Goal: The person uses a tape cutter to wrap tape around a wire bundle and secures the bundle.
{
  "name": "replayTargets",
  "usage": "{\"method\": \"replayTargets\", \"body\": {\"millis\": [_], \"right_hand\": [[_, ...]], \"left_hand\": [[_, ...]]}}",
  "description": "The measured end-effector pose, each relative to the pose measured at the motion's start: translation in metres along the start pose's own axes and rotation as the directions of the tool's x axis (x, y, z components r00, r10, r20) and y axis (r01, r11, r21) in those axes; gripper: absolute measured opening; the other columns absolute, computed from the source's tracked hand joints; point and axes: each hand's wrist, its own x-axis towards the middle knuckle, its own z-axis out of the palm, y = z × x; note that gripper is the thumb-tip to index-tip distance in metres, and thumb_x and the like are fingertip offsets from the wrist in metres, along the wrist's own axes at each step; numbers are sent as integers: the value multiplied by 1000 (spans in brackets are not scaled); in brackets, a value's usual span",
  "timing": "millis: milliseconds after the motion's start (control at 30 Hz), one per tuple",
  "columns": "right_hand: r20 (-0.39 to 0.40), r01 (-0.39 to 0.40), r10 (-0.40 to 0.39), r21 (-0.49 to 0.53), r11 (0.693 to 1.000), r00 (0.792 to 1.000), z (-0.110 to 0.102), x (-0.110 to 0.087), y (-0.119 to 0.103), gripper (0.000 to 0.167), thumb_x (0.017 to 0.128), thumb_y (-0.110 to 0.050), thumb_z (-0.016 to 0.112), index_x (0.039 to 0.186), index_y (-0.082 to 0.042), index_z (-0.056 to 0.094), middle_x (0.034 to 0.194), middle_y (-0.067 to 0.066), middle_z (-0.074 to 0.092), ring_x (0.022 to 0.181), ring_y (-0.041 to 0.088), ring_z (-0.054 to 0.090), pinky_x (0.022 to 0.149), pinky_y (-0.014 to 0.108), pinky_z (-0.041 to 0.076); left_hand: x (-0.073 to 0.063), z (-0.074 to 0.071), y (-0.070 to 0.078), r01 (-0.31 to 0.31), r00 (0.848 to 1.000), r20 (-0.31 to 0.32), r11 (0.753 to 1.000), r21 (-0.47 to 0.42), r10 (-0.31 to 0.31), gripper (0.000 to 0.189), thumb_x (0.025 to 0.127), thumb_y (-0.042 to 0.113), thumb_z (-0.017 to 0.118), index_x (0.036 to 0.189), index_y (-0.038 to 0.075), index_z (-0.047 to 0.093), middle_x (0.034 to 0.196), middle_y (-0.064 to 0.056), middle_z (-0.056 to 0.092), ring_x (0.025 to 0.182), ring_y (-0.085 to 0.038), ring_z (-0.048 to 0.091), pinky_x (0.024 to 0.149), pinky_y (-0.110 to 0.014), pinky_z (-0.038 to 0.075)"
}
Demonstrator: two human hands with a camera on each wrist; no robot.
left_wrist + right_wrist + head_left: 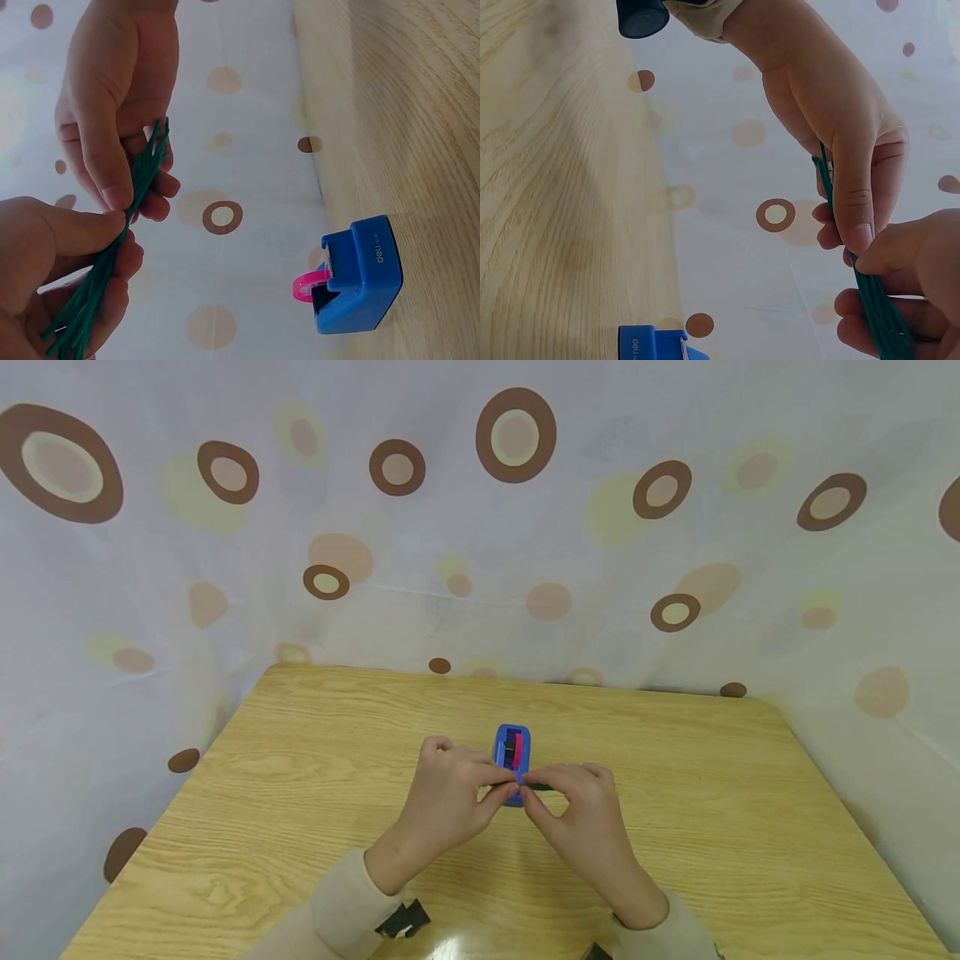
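Note:
A bundle of thin green strands [97, 281] is held up between both hands. My left hand [446, 802] pinches it near its middle, thumb on top, and its other fingers lie curled beneath one half. From the other side my right hand [588, 818] pinches the same bundle, the two thumb tips almost meeting. Loose strand ends stick out at both sides in the left wrist view. Just beyond the hands stands a blue tape dispenser [367, 277] with a pink ring [306, 285] in it; the hands partly cover its near end in the head view.
The wooden table [337, 718] spreads out beneath the hands. A pale curtain [450, 527] with brown and cream circles hangs behind and along the sides. On the left sleeve [341, 893] sits a black strapped device [402, 919].

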Motion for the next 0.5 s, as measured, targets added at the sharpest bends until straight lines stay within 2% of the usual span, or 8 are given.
{"method": "replayTargets", "body": {"millis": [200,500], "right_hand": [[5,-1,1,-6,1000,1000,1,0,0,18,75,-1,84,88,-12,77,86,-4,74,79,13,70,81,49,37],[-41,61,-61,4,998,997,4,0,2,21,72,1,85,85,-12,75,84,-5,73,79,12,68,81,46,33]], "left_hand": [[-1,1,-1,5,1000,0,1000,1,-5,9,83,32,81,89,24,82,82,12,73,71,-5,66,78,-44,39],[-1,-1,0,30,999,20,1000,8,-31,9,84,32,80,89,25,82,82,13,73,72,-5,65,79,-44,39]]}}
